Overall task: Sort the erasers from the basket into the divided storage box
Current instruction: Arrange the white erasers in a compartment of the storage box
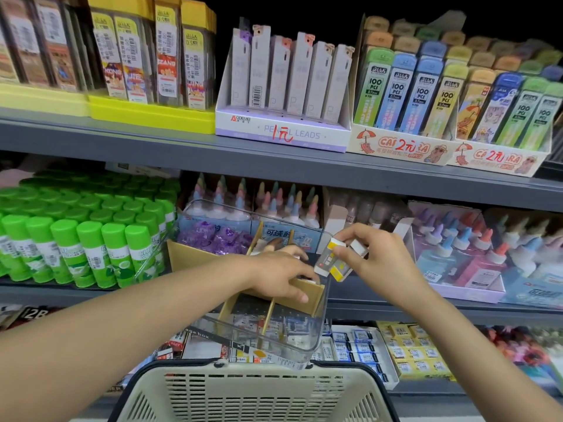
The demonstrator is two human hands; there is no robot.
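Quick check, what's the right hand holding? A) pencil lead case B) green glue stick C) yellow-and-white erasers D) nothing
C: the right hand pinches a few yellow-and-white erasers beside the storage box, which the left hand grips.

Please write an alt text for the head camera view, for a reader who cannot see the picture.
In front of stationery shelves, a person's right hand holds several erasers beside a clear divided storage box, while the left hand grips a cardboard divider inside it. The box is above a beige basket. Green glue sticks stand on the left.
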